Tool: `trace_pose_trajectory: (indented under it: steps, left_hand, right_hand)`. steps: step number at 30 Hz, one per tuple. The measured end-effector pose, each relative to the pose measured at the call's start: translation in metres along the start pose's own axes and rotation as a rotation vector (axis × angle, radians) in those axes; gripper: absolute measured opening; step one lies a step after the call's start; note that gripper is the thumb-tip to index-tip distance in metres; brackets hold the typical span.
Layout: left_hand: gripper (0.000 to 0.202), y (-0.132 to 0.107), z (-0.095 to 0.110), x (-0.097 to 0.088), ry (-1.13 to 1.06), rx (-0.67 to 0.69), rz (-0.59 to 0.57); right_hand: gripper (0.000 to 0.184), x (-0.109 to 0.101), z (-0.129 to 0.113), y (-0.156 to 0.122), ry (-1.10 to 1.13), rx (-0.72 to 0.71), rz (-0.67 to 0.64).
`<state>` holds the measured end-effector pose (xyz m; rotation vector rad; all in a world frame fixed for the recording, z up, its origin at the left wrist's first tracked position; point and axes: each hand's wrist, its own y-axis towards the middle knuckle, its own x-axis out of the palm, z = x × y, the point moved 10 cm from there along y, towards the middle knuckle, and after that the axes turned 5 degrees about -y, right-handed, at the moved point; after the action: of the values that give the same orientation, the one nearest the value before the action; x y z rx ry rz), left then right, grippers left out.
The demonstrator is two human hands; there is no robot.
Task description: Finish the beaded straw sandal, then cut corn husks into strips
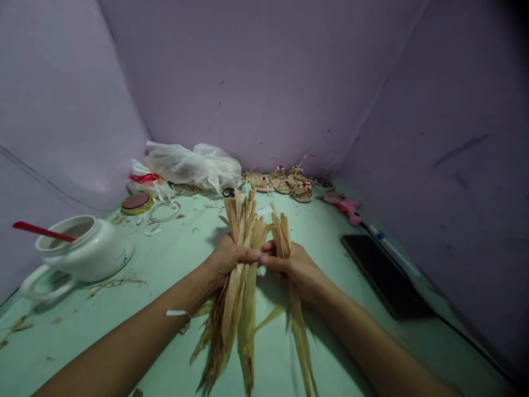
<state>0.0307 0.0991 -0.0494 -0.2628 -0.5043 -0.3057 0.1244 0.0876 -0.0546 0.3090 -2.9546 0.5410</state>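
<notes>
My left hand (226, 258) is closed round a thick bundle of dried straw-coloured leaf strips (239, 298) that stands on end over the pale green table (124, 331). My right hand (295, 267) is closed on a thinner bunch of the same strips (297, 325), just to the right. The two hands touch at the fingertips in the middle of the view. The strips fan out above the hands and trail down toward me.
A white pot with a red-handled tool (78, 251) stands at the left. At the back lie a crumpled plastic bag (192, 165), a round tin (136, 203), a wire ring (164, 211) and several woven straw pieces (289, 184). A pink glue gun (345, 207) and a dark phone (384, 275) lie at the right.
</notes>
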Motion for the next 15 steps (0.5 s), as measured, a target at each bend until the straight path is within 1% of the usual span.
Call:
trace_pose_trajectory:
  steps: [2,4,6,8,12,15]
  left_hand:
    - [0.045,-0.001,-0.003,0.002,-0.008,0.005,-0.006]
    - [0.042,-0.001,-0.005,0.001,-0.001,0.008,0.004]
    - [0.04,-0.001,-0.005,-0.001,0.008,0.015,0.002]
    - [0.04,-0.001,-0.003,-0.001,0.043,0.028,-0.003]
    - [0.039,-0.001,0.002,0.001,0.136,0.075,0.007]
    - [0.038,-0.001,0.003,-0.001,0.18,0.095,0.051]
  right_hand:
    - [0.029,0.005,0.005,0.001,-0.037,-0.033,0.013]
    - [0.026,0.003,0.007,0.002,-0.051,-0.046,0.016]
    - [0.022,0.0,0.01,0.003,-0.062,-0.02,0.01]
    - [0.02,-0.004,0.011,0.004,-0.084,-0.006,0.032]
    - [0.019,-0.006,0.004,0.004,-0.152,-0.072,0.074]
    - [0.017,-0.006,-0.001,0.003,-0.221,-0.131,0.094]
